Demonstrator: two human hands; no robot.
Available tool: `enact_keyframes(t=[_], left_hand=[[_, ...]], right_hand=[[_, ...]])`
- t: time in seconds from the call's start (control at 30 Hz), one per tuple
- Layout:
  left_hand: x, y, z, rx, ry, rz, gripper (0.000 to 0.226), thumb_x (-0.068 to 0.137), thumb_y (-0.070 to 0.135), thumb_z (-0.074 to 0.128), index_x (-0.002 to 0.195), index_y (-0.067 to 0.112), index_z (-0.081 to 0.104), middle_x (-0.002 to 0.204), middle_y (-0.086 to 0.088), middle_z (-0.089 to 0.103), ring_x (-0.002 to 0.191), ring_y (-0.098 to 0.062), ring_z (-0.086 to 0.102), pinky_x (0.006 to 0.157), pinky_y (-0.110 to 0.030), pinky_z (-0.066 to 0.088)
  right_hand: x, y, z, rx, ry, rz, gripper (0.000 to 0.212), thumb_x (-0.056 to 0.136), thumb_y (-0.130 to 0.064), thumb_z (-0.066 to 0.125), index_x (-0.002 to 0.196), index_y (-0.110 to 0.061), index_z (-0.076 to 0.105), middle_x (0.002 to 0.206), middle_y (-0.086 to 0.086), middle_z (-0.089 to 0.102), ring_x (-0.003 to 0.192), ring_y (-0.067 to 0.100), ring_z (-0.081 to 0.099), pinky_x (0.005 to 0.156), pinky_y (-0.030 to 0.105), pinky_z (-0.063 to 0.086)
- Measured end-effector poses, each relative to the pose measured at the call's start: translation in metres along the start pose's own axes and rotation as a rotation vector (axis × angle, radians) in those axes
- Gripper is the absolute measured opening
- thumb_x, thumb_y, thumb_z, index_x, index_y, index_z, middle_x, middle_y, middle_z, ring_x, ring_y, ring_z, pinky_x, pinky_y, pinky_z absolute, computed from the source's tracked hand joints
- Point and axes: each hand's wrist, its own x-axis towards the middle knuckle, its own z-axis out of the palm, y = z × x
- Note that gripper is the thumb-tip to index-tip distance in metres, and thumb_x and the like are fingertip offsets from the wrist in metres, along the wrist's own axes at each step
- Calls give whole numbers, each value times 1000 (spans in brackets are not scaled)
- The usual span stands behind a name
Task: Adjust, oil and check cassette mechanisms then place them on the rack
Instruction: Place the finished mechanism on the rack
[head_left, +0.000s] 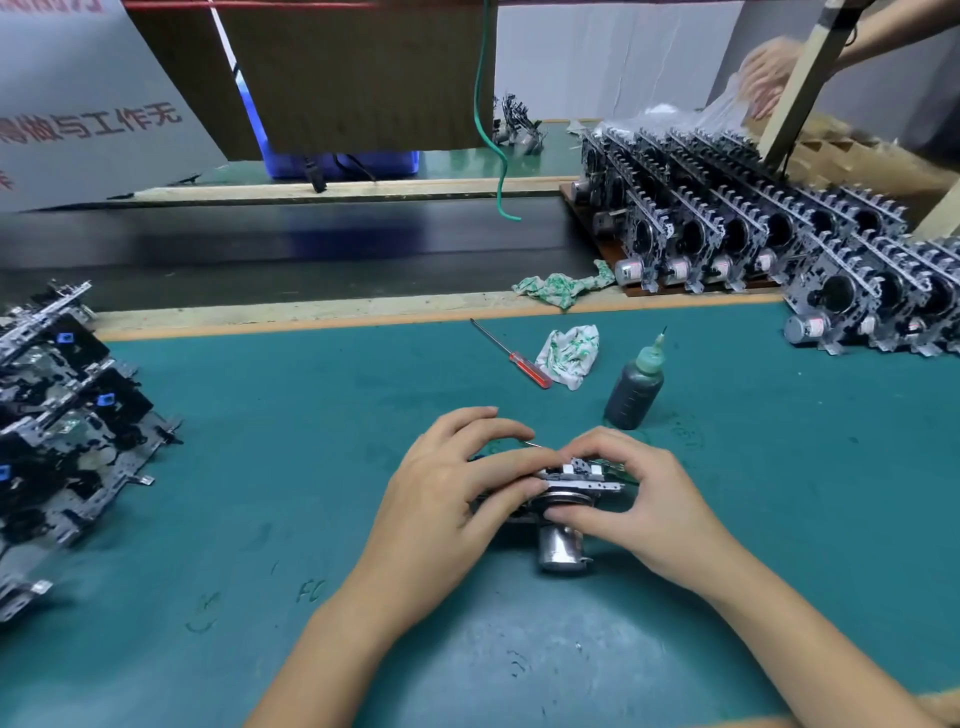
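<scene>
Both hands, left hand (457, 499) and right hand (639, 499), grip 1 cassette mechanism (566, 499) on the green mat (260, 493), lower centre; oil bottle (635, 387) stands just above.

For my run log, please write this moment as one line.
left hand: holds cassette mechanism | right hand: holds it | oil bottle: upright, untouched | screwdriver: lying on mat

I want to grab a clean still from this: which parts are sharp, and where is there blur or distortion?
Head view: the hands and mechanism are fairly sharp; another person's hand top right is motion-blurred; the pile at left is smeared; wide-angle bowing bends the bench edge; light is even, with soft shadows.
</scene>
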Motion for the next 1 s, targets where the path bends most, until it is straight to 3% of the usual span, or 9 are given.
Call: enact_keyframes(t=[0.1,0.23,0.4,0.5,0.6,0.73,0.83,0.9,1.0], left_hand=[[1,1,-1,-25,-29,5,31,91,41,46,110,37,70,112,19,62,119,-11,47,100,-19,34],[2,1,-3,-10,-54,28,31,92,40,45,111,35,69,111,17,62,117,-9,47,100,-21,35],[1,1,-1,5,-16,56,30,94,38,46,111,33,70,109,17,63,113,-7,49,98,-20,36],[2,0,-2,-5,-9,76,28,93,35,48,109,30,71,105,16,63,109,-5,50,96,-15,36],[2,-1,-1,-7,-8,85,29,93,36,48,109,29,71,103,15,63,108,-5,50,95,-14,36],[3,-1,0,-14,0,89,29,93,37,48,109,30,71,103,15,64,108,-3,50,95,-13,36],[3,-1,-1,-18,-8,87,28,93,39,48,111,34,69,103,17,63,108,-2,50,95,-11,35],[3,-1,-1,-16,-11,88,28,93,39,48,111,34,69,104,17,63,108,-1,50,95,-11,35],[3,-1,-1,-25,-21,82,27,92,39,49,112,37,68,104,18,62,107,-1,50,94,-13,35]], right_hand=[[1,-4,-7,-28,-74,6,31,67,-33,82,92,-35,63,95,-18,63,96,5,59,84,14,42],[-7,-4,-19,-262,-54,-17,42,74,-61,57,111,-43,57,107,-23,60,109,2,53,92,17,37],[-28,9,-12,-596,194,-190,63,94,-59,32,85,-14,74,81,-8,67,89,13,56,94,23,34],[-33,16,-9,-677,178,-206,65,95,-57,31,71,-13,71,67,-5,65,80,17,63,95,32,36],[-32,18,-13,-721,166,-210,53,93,-54,38,74,-16,71,68,-9,64,78,18,61,95,31,35],[-29,15,-15,-687,120,-147,40,81,-53,51,78,-19,72,75,-9,64,80,13,55,84,21,34],[-21,9,-17,-450,51,-27,38,73,-59,60,99,-32,67,92,-21,62,94,1,53,86,18,37],[-13,5,-14,-203,-9,35,41,70,-48,72,108,-40,60,102,-24,60,105,1,53,92,16,38],[-2,2,-6,-53,-66,19,35,70,-29,82,97,-39,63,101,-22,62,103,6,56,90,17,39]])
